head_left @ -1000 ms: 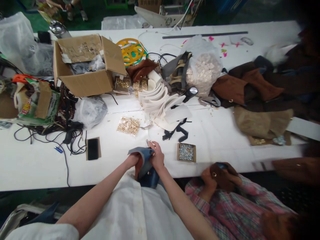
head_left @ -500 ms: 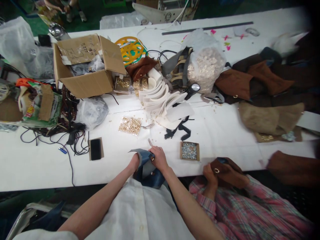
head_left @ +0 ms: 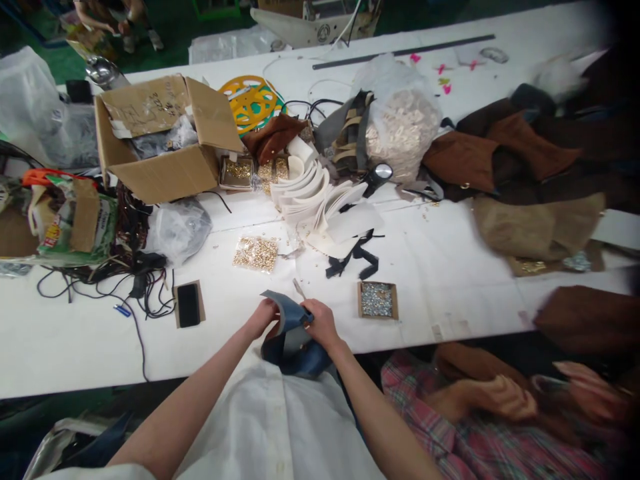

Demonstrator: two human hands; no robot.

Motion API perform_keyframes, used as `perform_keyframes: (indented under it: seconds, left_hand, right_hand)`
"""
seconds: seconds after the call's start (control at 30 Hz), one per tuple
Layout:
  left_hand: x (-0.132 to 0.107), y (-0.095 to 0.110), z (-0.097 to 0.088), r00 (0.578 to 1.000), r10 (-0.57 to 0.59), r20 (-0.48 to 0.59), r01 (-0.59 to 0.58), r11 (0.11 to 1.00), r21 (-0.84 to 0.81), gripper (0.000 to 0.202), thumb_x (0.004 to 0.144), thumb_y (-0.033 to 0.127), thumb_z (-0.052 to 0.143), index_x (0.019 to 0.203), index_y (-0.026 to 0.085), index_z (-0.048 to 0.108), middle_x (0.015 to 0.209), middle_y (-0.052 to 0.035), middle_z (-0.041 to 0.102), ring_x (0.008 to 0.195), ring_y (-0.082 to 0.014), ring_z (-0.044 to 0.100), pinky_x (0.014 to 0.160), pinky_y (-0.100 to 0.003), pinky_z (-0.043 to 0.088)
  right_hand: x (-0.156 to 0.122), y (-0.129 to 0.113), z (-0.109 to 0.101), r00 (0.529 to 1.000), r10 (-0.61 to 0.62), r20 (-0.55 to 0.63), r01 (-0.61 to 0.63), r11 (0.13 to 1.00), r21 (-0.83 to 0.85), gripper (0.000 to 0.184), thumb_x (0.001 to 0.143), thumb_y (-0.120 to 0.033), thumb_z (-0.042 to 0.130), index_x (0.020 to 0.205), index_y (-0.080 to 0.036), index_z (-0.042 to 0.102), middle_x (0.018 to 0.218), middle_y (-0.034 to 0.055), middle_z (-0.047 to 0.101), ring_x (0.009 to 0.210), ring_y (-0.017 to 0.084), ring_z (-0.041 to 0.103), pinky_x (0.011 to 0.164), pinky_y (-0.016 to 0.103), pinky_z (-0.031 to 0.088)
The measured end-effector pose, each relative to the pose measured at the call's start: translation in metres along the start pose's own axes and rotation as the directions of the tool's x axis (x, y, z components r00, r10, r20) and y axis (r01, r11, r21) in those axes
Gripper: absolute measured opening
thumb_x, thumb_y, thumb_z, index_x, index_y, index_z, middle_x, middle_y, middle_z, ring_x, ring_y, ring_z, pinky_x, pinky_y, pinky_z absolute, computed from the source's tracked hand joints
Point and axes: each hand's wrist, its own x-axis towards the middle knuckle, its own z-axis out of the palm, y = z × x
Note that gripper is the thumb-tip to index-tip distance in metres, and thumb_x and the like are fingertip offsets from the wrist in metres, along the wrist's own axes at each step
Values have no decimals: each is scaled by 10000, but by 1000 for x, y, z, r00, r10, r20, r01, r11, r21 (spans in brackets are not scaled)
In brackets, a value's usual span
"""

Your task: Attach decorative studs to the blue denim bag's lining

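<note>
A dark blue leather-like piece with a grey inner side is bent into a curve at the table's front edge, close to my white shirt. My left hand is closed on its left side, where the upper edge curls up. On the right side, my right hand grips the same piece, with its fingertips partly hidden. Just beyond those fingers a slim, light-coloured strip or tool sticks out; I cannot tell whether the hand holds it. A small box of silvery metal bits stands to the right.
A bag of gold-coloured beads or rivets lies ahead, near curved white sheets and black strips. Leftward are a phone, cords and a cardboard box. A co-worker in a plaid shirt sits at right beside brown pieces.
My left hand has shifted slightly left and up along the blue piece, showing more of its curl. The co-worker's hands have moved right and apart. The view has shifted a little.
</note>
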Motion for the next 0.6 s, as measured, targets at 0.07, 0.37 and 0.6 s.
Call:
perform_keyframes:
  seconds: [0.07, 0.37, 0.6]
  left_hand:
    - [18, 3, -3, 998, 37, -50, -33, 995, 89, 421, 1022, 371, 506, 1279, 93, 690, 1179, -178, 776, 1049, -300, 734, 923, -417, 597]
    - [149, 28, 28, 983, 184, 20, -143, 687, 713, 197, 933, 271, 727, 1106, 187, 768, 1121, -137, 759, 1089, -296, 668, 1034, -409, 496]
    - [176, 28, 60, 988, 119, 96, -135, 386, 913, 188, 951, 287, 752, 1097, 174, 721, 1188, -181, 706, 1175, -337, 620, 1072, -447, 445]
  right_hand:
    - [-6, 6, -4, 999, 18, -40, -18, 1000, 12, 204, 854, -172, 613, 1035, -220, 693, 1021, 69, 746, 1016, 247, 662, 929, 344, 484]
    - [-27, 24, -21, 991, 59, -120, -41, 988, 147, 190, 930, -162, 587, 1065, -247, 692, 1013, 57, 740, 1003, 252, 650, 919, 367, 472]
    - [-36, 37, -31, 987, 54, -150, -23, 979, 203, 107, 954, -196, 631, 1043, -236, 676, 1004, 55, 731, 974, 246, 631, 879, 384, 443]
